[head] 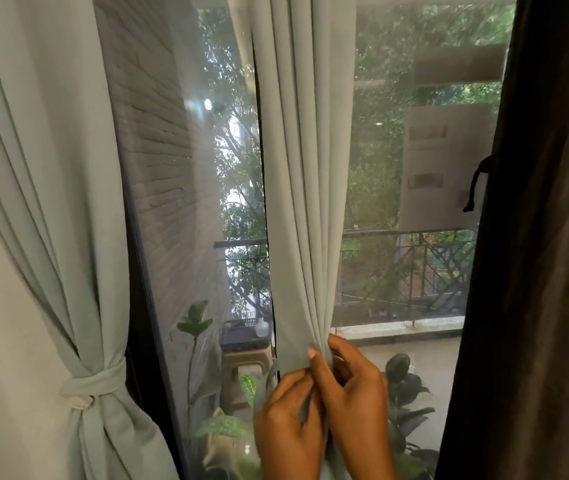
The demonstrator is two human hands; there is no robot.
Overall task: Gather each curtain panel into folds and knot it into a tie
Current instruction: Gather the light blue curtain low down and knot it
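Hands meet low in the middle of the view, both closed on the narrow pale sage-green fabric curtain panel (pixel 302 188) that hangs straight down in front of the window glass (pixel 397 168). The left hand (pixel 288 424) grips the bunched cloth from the left, its fingers curled around the folds, while the right hand (pixel 349 386) pinches the pleats from the right, the thumb pressed across the front of the gathered fabric and the fingertips wrapped behind it. Above the two hands the panel falls in several long vertical folds that converge at the grip. At the far left a wider pale sage-green curtain panel (pixel 44 168) is already drawn in and bound by a matching fabric tie (pixel 94 381) wrapped around its waist, the cloth flaring out again below. A dark brown curtain (pixel 535 237) fills the right edge, with a short dark cord (pixel 477 183) dangling at its side. Through the glass show a white brick wall (pixel 158 161), a dark metal balcony railing (pixel 407 261), leafy potted plants (pixel 407 386), a tan plastic stool (pixel 245 370) and trees beyond.
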